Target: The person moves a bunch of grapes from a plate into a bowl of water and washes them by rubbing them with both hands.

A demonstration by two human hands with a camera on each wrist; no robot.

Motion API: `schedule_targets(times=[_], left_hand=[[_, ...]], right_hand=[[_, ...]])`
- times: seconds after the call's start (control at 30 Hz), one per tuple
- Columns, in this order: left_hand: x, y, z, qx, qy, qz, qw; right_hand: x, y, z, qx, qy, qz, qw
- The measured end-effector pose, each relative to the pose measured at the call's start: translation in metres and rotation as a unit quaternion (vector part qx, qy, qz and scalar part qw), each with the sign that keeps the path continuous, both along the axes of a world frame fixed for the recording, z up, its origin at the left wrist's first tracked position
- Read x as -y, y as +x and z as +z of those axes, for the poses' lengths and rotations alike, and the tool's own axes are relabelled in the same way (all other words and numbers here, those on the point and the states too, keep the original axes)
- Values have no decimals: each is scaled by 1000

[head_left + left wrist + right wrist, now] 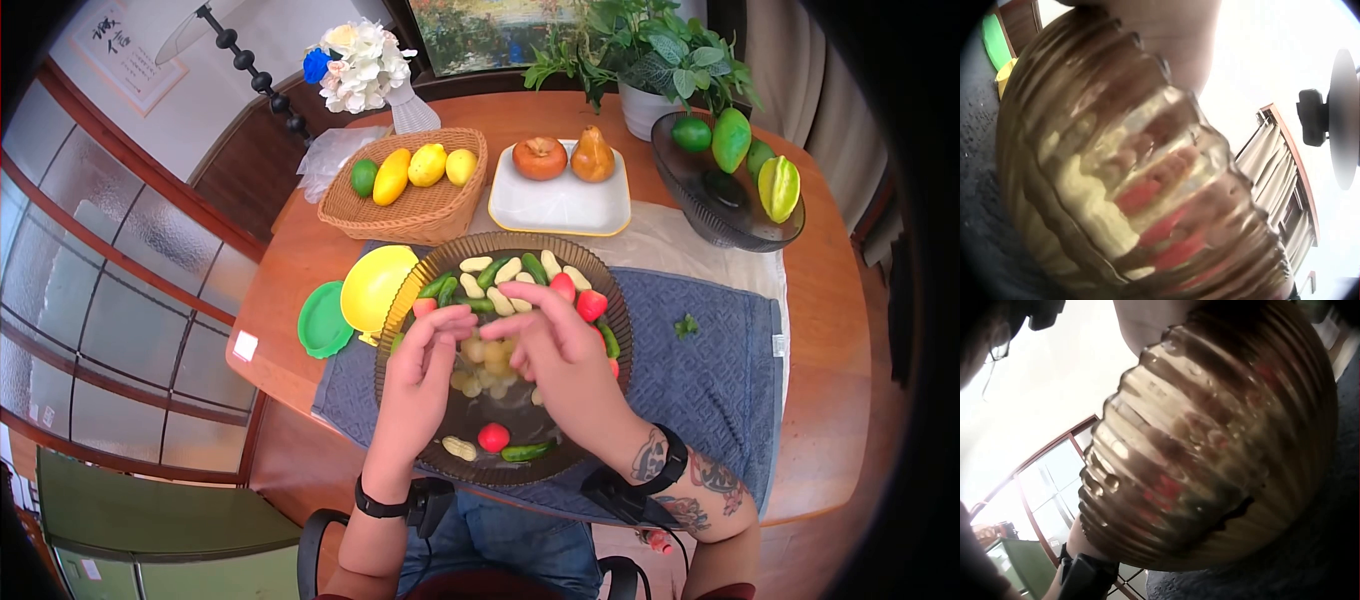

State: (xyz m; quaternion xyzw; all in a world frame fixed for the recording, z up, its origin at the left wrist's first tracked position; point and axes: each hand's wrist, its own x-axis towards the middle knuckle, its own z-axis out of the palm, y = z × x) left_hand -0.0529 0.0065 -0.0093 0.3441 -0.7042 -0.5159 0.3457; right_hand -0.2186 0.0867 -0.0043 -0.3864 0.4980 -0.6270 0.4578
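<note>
Left hand [422, 362] beside grapes [484, 378] (in bowl [622, 335]); right hand [572, 378] too.

So it's a wooden table [828, 400] with a blue towel [700, 370] at the near side, big ribbed bowl [622, 330] on that, wicker basket [410, 222] far left, white tray [560, 212] far middle, dark bowl [735, 215] far right.
</note>
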Motion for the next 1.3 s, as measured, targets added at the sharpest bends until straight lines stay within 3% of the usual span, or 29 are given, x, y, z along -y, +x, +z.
schedule_targets(times=[0.1,0.13,0.17,0.2,0.27,0.3,0.47,0.5,0.57,0.7,0.77,0.8,0.9,0.93,1.0,1.07,1.2,1.3], left_hand=[[1,2,-4,16,17,-20,1000],[2,2,-5,16,17,-20,1000],[3,2,-6,86,-35,-31,995],[3,2,-7,155,-88,-42,983],[-1,1,-7,192,-151,-60,968],[-2,0,-7,229,-213,-76,947],[-7,1,-1,290,-184,-131,930],[-8,0,1,315,-169,-142,923],[-9,1,0,331,-168,-138,918],[-9,2,3,359,-140,-126,914],[-8,2,4,346,-121,-130,921],[-8,2,3,334,-101,-134,928],[-6,2,-2,281,-123,-125,944],[-5,3,-2,281,-123,-125,943],[-5,4,-2,227,-47,-121,965],[-5,4,-1,224,-45,-109,968],[-4,3,-3,254,-88,-83,960],[-8,0,5,273,-49,-70,958]], right_hand=[[-2,5,-5,-19,51,31,998],[-2,5,-9,-117,25,1,993],[-1,5,-14,-214,0,-28,976],[0,4,-20,-215,0,-28,976],[1,1,-31,-414,-38,11,909],[1,3,-34,-414,-38,11,909],[-4,2,-21,-360,118,143,914],[-3,0,-23,-360,118,143,914],[-1,-6,-30,-245,120,150,950],[3,-8,-31,-199,140,190,951],[3,-6,-32,-97,163,198,962],[3,-6,-31,-97,163,197,962],[4,-4,-26,-46,134,162,977],[6,-2,-28,-56,122,110,985],[8,-1,-26,-65,109,60,990],[8,-3,-18,23,124,38,991],[6,-2,-8,57,92,8,994],[3,-2,1,84,71,-4,994]])
